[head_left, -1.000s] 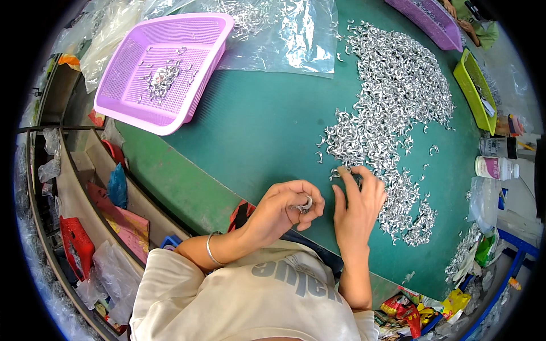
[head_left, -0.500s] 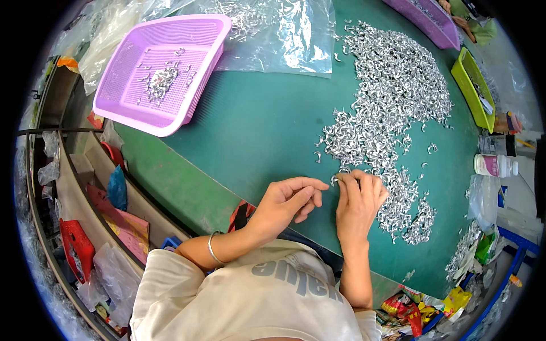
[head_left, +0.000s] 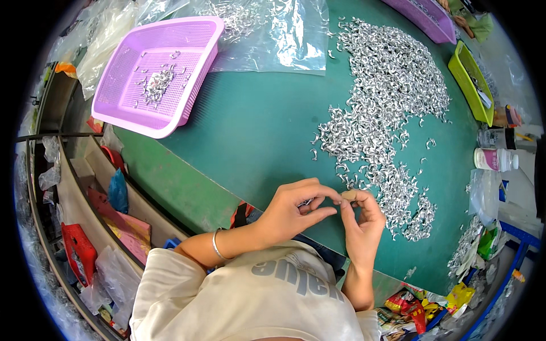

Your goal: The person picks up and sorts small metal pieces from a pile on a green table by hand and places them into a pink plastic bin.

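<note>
In front of my body, my left hand (head_left: 293, 210) is curled, with a glint of small curved silver metal pieces (head_left: 307, 202) inside its bent fingers. Its index fingertip meets the fingertips of my right hand (head_left: 363, 219). That hand is pinched, thumb against index finger; whatever lies between them is too small to make out. Just beyond my right hand spreads a large loose pile of the same curved silver pieces (head_left: 392, 96) on the green tabletop (head_left: 256, 125). A lilac plastic basket (head_left: 173, 122) at the far left holds a small heap of these pieces.
A clear plastic bag (head_left: 296, 45) with silver pieces lies behind the basket. Along the right edge stand a lime-green basket (head_left: 472, 85), a dark-lidded jar (head_left: 495, 138) and a white bottle (head_left: 495, 159). Another purple basket (head_left: 426, 23) sits at the far right, near another person's hand (head_left: 463, 25).
My right hand has drawn back from the pile's edge and turned, its fingertips now meeting my left hand's. My left index finger has stretched toward them. The view has shifted slightly.
</note>
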The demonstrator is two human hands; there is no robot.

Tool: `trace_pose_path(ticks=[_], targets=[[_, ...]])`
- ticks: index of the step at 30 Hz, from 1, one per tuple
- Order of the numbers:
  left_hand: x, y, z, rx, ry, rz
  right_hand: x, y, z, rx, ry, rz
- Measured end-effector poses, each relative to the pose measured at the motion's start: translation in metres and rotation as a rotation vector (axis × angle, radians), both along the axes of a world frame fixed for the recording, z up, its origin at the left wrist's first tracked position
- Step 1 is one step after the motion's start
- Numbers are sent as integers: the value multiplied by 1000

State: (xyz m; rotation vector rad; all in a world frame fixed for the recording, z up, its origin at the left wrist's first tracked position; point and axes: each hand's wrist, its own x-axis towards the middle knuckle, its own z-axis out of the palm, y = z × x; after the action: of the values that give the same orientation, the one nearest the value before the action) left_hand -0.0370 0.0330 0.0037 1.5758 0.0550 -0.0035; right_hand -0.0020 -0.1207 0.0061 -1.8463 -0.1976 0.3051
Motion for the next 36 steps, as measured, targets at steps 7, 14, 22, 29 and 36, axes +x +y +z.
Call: trace_pose_path(ticks=[7,14,22,29,36], targets=[[-2,3,4,-36,18,28,-6,7,12,-1,-153,-91],[-6,3,-3,-248,66,39,-9,3,14,152,-29,-68],[-9,4,5,-654,404,-8,-14,10,17,299,-74,-138],[-11,2,5,-591,377,-6,-15,14,19,302,-173,-156],[-10,4,0,-1079,522,-120,-3,-3,15,85,-105,-103]])
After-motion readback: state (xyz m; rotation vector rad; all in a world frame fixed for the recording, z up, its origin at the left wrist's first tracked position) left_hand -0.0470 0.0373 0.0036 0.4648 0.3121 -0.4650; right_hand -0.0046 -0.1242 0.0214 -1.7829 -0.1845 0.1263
